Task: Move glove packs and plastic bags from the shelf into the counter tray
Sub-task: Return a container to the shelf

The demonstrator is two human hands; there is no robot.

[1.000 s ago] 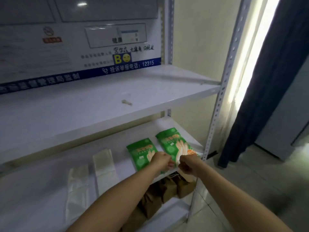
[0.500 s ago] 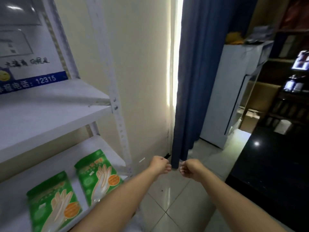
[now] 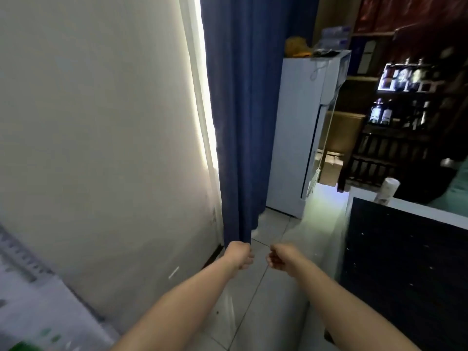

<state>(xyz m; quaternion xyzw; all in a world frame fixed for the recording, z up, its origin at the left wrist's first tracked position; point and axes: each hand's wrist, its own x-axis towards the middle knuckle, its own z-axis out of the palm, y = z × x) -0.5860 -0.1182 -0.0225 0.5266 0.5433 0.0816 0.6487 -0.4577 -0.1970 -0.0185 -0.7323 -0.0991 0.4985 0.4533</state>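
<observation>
Both bare forearms are reaching forward and low, side by side. The left hand [image 3: 239, 254] and right hand [image 3: 281, 256] are hanging near each other but apart, knuckles up, fingers curling inward toward one another. Whether either is pinching anything cannot be told.

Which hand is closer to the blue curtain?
Left. The left hand sits just under the curtain's hem; the right hand is further right, towards the counter.
</observation>
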